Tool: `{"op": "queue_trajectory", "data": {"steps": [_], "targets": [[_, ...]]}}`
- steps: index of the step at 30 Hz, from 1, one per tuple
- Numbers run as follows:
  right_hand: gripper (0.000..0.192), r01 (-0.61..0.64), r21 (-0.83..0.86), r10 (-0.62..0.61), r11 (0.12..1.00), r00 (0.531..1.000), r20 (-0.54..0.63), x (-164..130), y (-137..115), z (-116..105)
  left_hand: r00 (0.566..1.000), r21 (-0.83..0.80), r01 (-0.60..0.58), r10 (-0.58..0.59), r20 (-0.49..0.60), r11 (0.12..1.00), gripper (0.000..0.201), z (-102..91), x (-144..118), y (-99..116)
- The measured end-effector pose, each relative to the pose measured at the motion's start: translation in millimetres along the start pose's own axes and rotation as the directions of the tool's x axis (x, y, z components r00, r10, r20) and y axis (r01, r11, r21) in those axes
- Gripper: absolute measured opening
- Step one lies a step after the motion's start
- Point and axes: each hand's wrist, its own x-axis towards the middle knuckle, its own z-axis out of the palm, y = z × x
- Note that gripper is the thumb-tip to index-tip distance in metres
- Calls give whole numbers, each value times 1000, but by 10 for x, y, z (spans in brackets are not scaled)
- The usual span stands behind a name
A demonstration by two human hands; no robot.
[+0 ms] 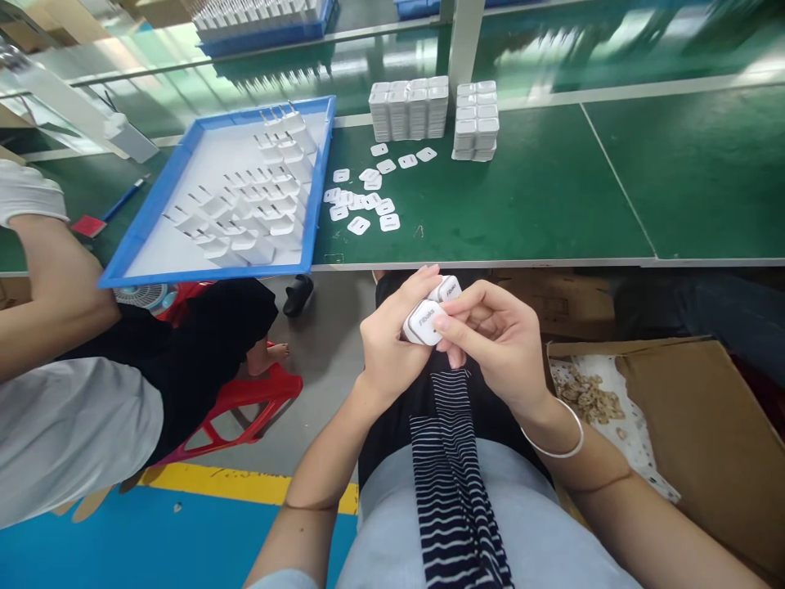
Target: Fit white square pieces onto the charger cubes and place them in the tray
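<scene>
Over my lap, below the table's front edge, my left hand (388, 339) grips a small white charger block (424, 321) with grey lettering on its face. My right hand (491, 339) pinches the same block from the right, thumb pressed on its face. A second white block (447, 288) shows just behind it, between the fingers of both hands. On the green table (527, 196) lie several loose white square labels (361, 200). Behind them stand two stacks of white blocks (410, 108), the other stack of blocks (477, 120) to the right.
A blue tray (160, 199) holding rows of white plug chargers overhangs the table's left front edge. A co-worker in a white shirt sits at left, an arm (49, 278) raised, on a red stool (245, 405). An open cardboard box (693, 425) with small brown scraps stands at right.
</scene>
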Motion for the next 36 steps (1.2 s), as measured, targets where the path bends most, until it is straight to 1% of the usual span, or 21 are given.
{"op": "queue_trajectory", "data": {"steps": [2, 6, 8, 15, 18, 20, 22, 23, 25, 26, 28, 30, 32, 34, 36], "targets": [[17, -20, 0, 20, 1000, 1000, 4, 9, -17, -8, 1000, 2, -24, 24, -2, 1000, 37, 3, 2, -13], [34, -67, 28, 66, 997, 998, 14, 38, -37, -26, 998, -4, -68, 68, 2, 998, 39, 6, 5, -48], [39, -86, 31, 86, 996, 996, 22, 54, -36, -34, 997, -10, -73, 73, 8, 997, 40, 7, 5, -68], [43, -129, 33, 128, 991, 991, 27, 69, -20, -64, 993, -34, -114, 114, 17, 993, 41, 9, 21, -104], [45, -153, 1, 153, 988, 988, 32, 78, -30, -59, 991, -36, -131, 132, 21, 991, 39, 18, 23, -97], [46, -137, -39, 137, 990, 991, 7, 92, -31, -54, 996, -43, -90, 91, 15, 995, 37, 30, 15, -85], [46, -104, -65, 104, 992, 995, -9, 108, -19, -60, 1000, -87, 8, -8, 1, 996, 35, 47, 7, -66], [44, -92, -54, 93, 994, 996, 6, 115, -10, -70, 998, -127, 69, -69, 1, 989, 35, 55, 6, -55], [36, -85, 31, 82, 996, 994, 76, 124, 12, -106, 986, -230, 169, -167, 27, 958, 37, 67, 14, -37], [29, -84, 99, 73, 991, 991, 115, 126, 21, -127, 980, -280, 199, -195, 45, 939, 38, 70, 23, -29], [17, -76, 228, 38, 971, 986, 163, 119, 34, -165, 977, -349, 214, -202, 72, 912, 40, 67, 46, -22], [12, -50, 277, 1, 960, 985, 172, 101, 37, -180, 980, -381, 197, -180, 81, 903, 40, 57, 65, -25], [15, -16, 205, -18, 979, 987, 162, 74, 32, -164, 983, -390, 182, -159, 91, 903, 40, 45, 70, -38], [24, 24, 59, -32, 998, 991, 131, 45, 23, -124, 985, -391, 173, -148, 94, 904, 39, 39, 61, -55], [34, 41, -79, -33, 996, 994, 101, 25, 10, -77, 986, -379, 164, -142, 85, 911, 37, 41, 42, -71]]}}
